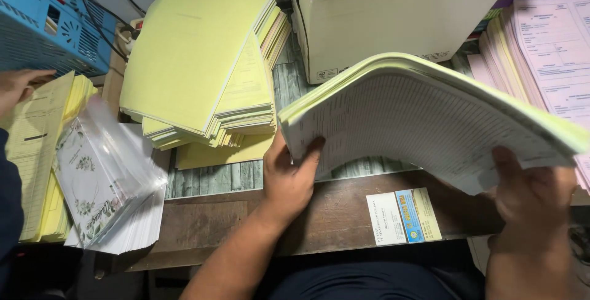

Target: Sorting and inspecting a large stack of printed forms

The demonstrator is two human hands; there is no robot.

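Note:
A thick sheaf of printed paper forms (424,122), white underneath with pale yellow-green sheets on top, is lifted off the wooden desk (246,214) and bends in an arc. My left hand (289,177) grips its near left corner from below, thumb over the edge. My right hand (528,195) supports the right underside of the same sheaf. Both forearms reach up from the bottom of the view.
A fanned pile of yellow sheets (203,60) lies at the back left, and a white cardboard box (393,23) behind the sheaf. Pink forms (547,48) are stacked at the right. Plastic-wrapped floral cards (104,183) lie at the left beside another person's hand (18,88). Business cards (402,217) rest on the desk.

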